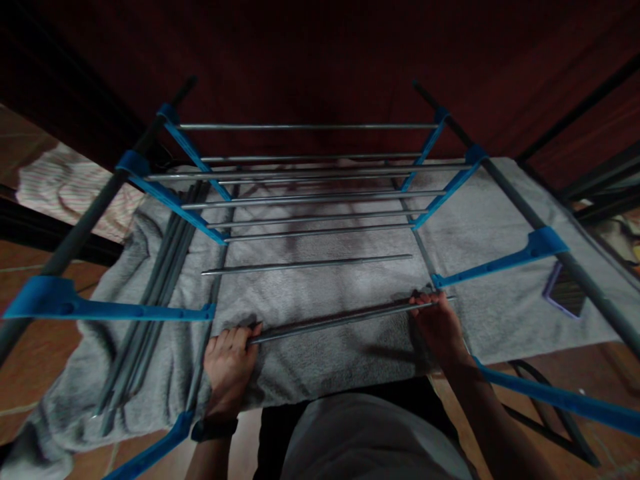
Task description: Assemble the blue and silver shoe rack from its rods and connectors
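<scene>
A grey metal rod (340,322) lies nearly level across the front of the blanket, between my two hands. My left hand (231,357) is closed around its left end. Near its right end, the fingers of my right hand (436,320) pinch it, close to a blue plastic bracket (493,267). Around my hands stands a rack frame with grey side poles (520,200) and blue brackets. Several rods (310,201) span its rear brackets. Another loose rod (305,265) rests on the blanket just beyond the held one.
A grey blanket (320,293) covers the surface under the frame. Several loose rods (160,287) are bundled at left. A phone with a purple edge (565,291) lies at right. Dark red cloth (310,60) hangs behind. A lower blue bracket (560,397) extends at front right.
</scene>
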Demonstrator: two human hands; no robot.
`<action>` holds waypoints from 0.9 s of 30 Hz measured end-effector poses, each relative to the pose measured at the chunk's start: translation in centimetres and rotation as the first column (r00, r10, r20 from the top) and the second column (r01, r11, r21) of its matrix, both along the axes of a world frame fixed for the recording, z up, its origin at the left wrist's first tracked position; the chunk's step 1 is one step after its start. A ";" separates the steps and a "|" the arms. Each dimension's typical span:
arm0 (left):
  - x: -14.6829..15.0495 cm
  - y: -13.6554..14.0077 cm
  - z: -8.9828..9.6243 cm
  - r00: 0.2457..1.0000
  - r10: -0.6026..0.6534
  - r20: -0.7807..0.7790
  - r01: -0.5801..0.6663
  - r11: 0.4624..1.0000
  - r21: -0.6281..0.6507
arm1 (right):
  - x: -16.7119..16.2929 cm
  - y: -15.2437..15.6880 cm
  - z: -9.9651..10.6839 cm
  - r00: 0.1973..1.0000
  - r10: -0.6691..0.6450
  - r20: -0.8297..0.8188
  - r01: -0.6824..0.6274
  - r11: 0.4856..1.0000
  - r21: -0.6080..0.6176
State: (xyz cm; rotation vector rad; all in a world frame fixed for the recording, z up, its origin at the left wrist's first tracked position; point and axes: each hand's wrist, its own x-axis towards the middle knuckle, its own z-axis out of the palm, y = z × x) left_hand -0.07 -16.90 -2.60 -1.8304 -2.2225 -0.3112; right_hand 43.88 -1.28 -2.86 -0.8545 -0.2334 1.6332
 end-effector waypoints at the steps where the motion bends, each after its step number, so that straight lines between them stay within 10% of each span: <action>1: 0.0 0.0 0.1 1.000 -0.004 0.008 0.004 1.000 -0.004 | 0.0 0.0 0.0 1.000 -0.001 -0.002 0.001 1.000 -0.004; 16: -0.1 0.8 0.5 0.999 0.050 0.001 -0.050 0.999 -0.015 | -0.3 -0.2 2.5 0.971 0.167 -0.170 -0.177 0.983 -0.046; 27: -2.9 2.5 1.7 0.986 -0.142 0.088 0.150 0.984 -0.092 | -2.2 0.2 3.1 0.979 0.011 -0.205 -0.030 0.995 -0.093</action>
